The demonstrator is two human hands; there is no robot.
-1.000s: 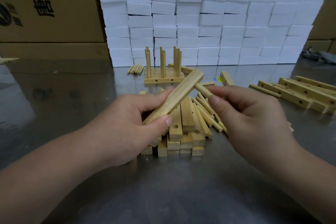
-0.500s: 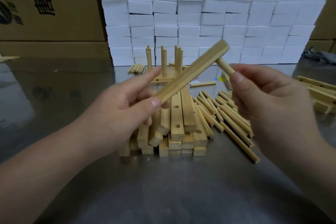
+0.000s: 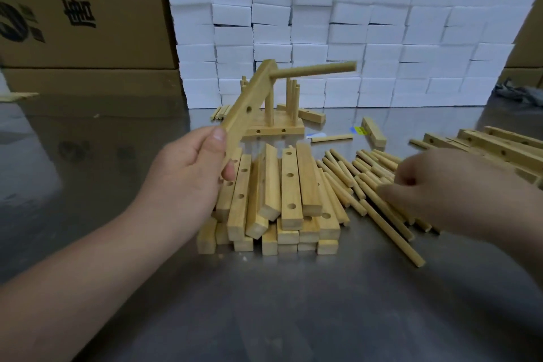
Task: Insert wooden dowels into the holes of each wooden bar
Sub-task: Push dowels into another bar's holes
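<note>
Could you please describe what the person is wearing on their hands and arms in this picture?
Nothing is worn that the view shows. The left hand and the right hand have no gloves and no visible rings. The left forearm is uncovered up to the frame edge: no sleeve, watch or bracelet. The right hand is motion-blurred, so small details there cannot be told.

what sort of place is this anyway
Probably a small factory or packing workshop: printed cardboard cartons, a wall of stacked white foam blocks, and heaps of identical drilled wooden bars and dowels on a metal table.
</note>
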